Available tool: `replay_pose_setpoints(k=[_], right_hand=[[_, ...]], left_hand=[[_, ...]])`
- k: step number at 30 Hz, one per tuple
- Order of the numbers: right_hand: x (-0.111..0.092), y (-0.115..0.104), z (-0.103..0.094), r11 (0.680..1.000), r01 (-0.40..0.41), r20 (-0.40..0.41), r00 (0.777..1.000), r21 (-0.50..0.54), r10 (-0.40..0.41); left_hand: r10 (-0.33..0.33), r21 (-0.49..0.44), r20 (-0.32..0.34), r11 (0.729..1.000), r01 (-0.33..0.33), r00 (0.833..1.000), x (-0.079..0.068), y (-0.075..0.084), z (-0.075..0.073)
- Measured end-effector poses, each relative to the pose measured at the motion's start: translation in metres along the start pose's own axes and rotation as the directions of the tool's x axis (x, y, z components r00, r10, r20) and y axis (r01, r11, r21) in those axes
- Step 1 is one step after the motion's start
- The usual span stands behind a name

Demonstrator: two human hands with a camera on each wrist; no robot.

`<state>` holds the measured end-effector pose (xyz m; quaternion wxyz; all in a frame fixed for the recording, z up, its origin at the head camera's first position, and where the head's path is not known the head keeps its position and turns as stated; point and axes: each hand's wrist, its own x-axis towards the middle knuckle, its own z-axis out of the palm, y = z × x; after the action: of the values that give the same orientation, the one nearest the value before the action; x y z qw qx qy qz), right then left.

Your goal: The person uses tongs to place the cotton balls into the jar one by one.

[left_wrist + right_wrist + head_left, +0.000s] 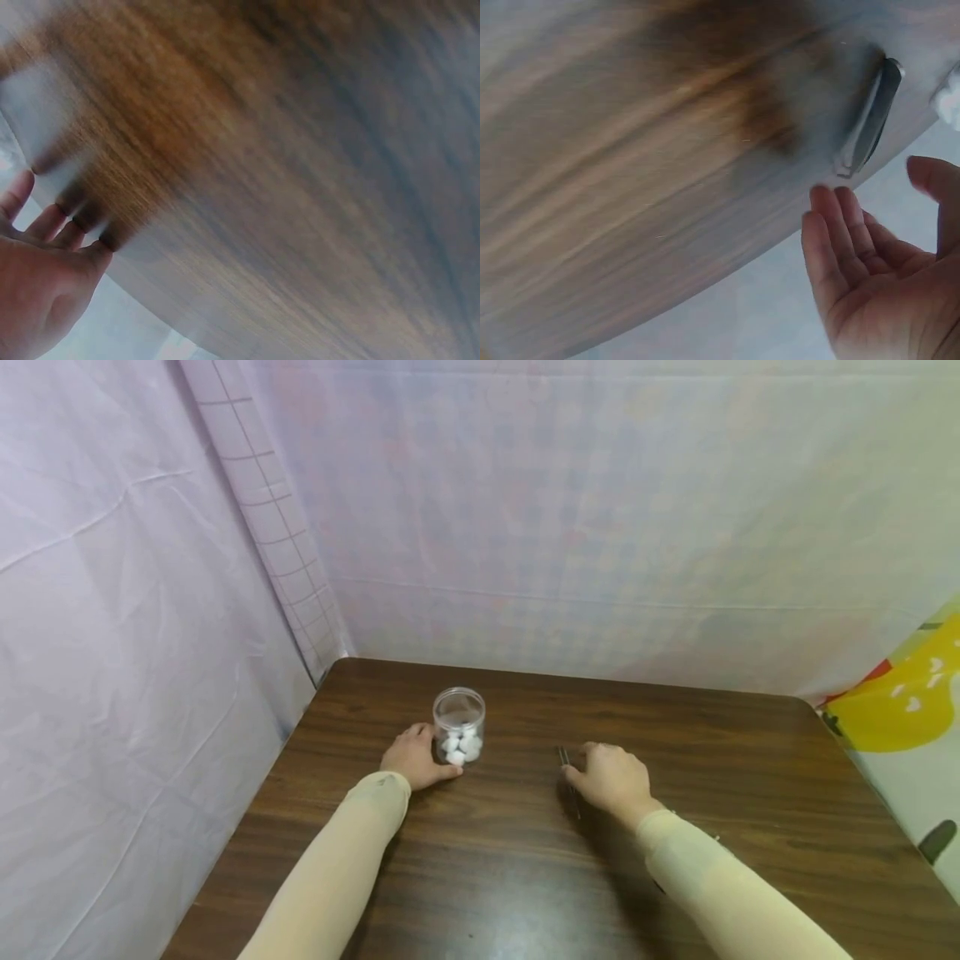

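A clear jar (460,714) with several white balls (461,745), like cotton balls, stands on the wooden table. My left hand (416,758) lies at its left side, thumb stretched along the jar's near side. In the left wrist view that hand (45,274) has extended fingers with tips at the tabletop; whether they touch the jar is unclear. Metal tweezers (871,120) lie on the table to the right of the jar. Beside them is my right hand (611,781), and in the right wrist view this hand (881,274) holds nothing, its fingers loosely extended near the tweezers.
The brown table (495,877) has a rounded far edge against a pale curtain (562,527). Another white sheet (112,652) hangs along the left side. Yellow patterned fabric (900,710) shows past the right edge.
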<state>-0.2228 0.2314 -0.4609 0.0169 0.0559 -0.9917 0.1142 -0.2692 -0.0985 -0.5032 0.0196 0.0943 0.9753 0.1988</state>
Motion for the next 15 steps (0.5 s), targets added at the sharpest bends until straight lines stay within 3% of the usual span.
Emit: replay_pose_setpoints(k=[9,15], right_hand=[[-0.008,0.016,0.007,0.996,0.091,-0.038,0.995,0.012,-0.090],[-0.010,0.028,0.011,0.988,0.156,-0.066,0.986,0.018,-0.155]], left_hand=[[-0.001,-0.012,0.013,1.000,0.001,1.000,0.002,-0.009,-0.001],[0.033,-0.055,0.008,0.998,-0.032,0.999,-0.003,-0.019,-0.001]])
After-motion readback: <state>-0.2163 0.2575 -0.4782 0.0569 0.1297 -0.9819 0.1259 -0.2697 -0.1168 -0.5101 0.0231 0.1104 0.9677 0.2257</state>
